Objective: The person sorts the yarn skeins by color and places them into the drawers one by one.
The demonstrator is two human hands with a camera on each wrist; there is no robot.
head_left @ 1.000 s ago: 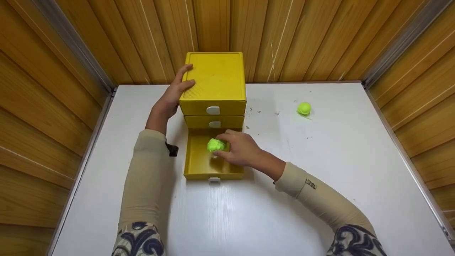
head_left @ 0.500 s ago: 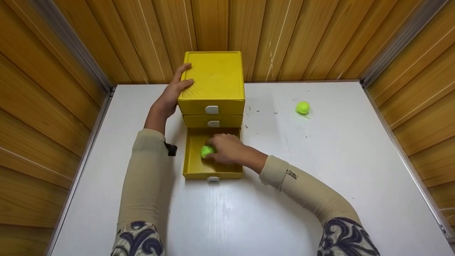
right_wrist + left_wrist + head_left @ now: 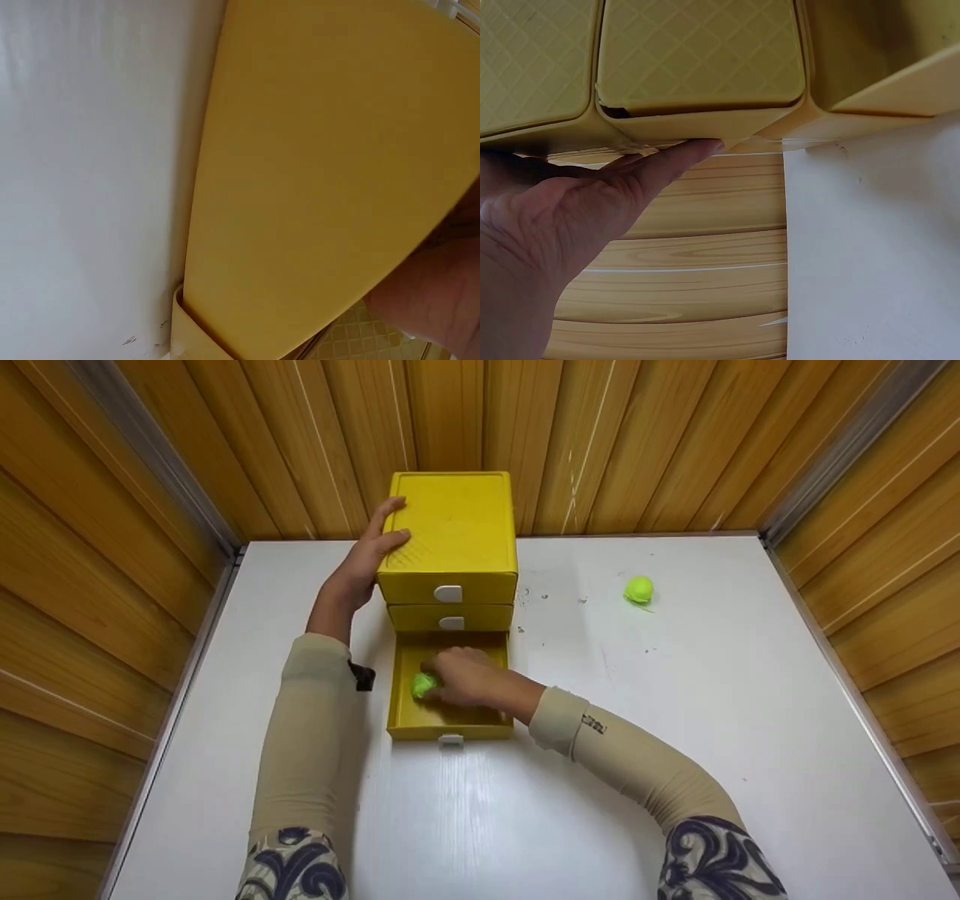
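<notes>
A yellow three-drawer cabinet stands at the back of the white table, its bottom drawer pulled out. My left hand rests against the cabinet's left side, thumb and a finger over the top edge. The left wrist view shows straight fingers along its side wall. Inside the open drawer, my right hand pinches a small neon-green ball of yarn near the left wall. In the right wrist view the drawer's outer wall hides most of that hand and the ball.
Another neon-green ball of yarn, with a loose strand, lies on the table to the right. Small dark specks are scattered between it and the cabinet. Wood-patterned walls enclose the table at the back and sides.
My right hand has moved left and down into the drawer with the ball of yarn, which now sits nearer the left wall. The left hand stays on the cabinet.
</notes>
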